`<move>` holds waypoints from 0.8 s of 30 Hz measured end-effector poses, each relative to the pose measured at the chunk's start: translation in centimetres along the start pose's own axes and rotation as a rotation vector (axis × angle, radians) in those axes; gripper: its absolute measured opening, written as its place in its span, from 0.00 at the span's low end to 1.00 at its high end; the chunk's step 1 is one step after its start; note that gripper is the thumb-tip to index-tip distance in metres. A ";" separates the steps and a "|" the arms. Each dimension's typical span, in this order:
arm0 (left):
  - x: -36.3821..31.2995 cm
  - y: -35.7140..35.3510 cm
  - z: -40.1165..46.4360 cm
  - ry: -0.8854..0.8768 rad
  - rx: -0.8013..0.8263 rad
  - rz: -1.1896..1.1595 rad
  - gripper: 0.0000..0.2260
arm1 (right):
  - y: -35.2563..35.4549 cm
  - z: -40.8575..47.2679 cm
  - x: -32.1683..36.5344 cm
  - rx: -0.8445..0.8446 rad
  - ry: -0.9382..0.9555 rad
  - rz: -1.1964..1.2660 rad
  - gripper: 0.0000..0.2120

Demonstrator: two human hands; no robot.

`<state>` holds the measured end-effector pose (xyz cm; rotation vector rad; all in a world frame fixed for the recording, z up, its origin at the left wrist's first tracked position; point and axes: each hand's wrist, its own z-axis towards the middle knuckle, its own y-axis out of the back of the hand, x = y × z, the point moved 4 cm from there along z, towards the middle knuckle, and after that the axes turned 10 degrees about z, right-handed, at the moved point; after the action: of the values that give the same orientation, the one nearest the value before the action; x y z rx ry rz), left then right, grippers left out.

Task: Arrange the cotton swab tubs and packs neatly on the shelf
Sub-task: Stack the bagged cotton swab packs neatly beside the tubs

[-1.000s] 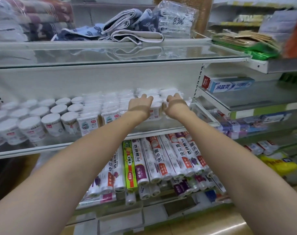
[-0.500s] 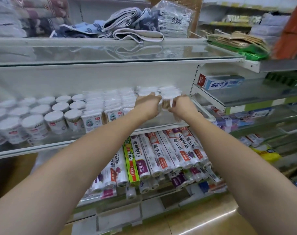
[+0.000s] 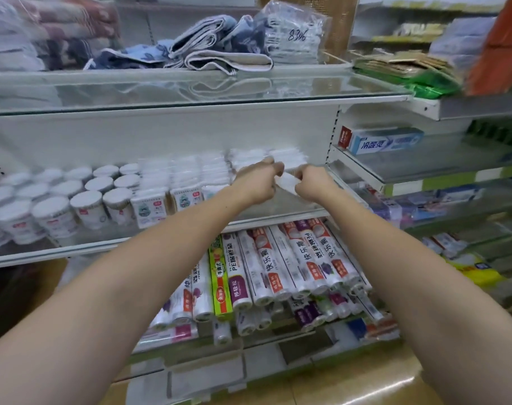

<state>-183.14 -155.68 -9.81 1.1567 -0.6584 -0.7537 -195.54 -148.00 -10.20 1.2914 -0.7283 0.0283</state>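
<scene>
On the shelf [image 3: 161,244], tubs [image 3: 88,206] stand left of the fingers [image 3: 270,165], packs [image 3: 187,182] between, rolls [image 3: 278,267] below, towels [image 3: 219,48] above them.

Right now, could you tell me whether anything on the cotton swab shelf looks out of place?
One cotton swab pack is off the stacks, held between the left hand and right hand. The round tubs stand upright in rows.
</scene>
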 end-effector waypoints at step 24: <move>-4.7 -2.1 5.1 0.339 0.304 -0.118 0.07 | 2.6 5.7 -6.5 0.370 0.294 -0.141 0.26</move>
<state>-190.28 -155.21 -10.74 1.5716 -0.4300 -0.5472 -204.37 -149.78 -10.71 1.6461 -0.3875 0.2434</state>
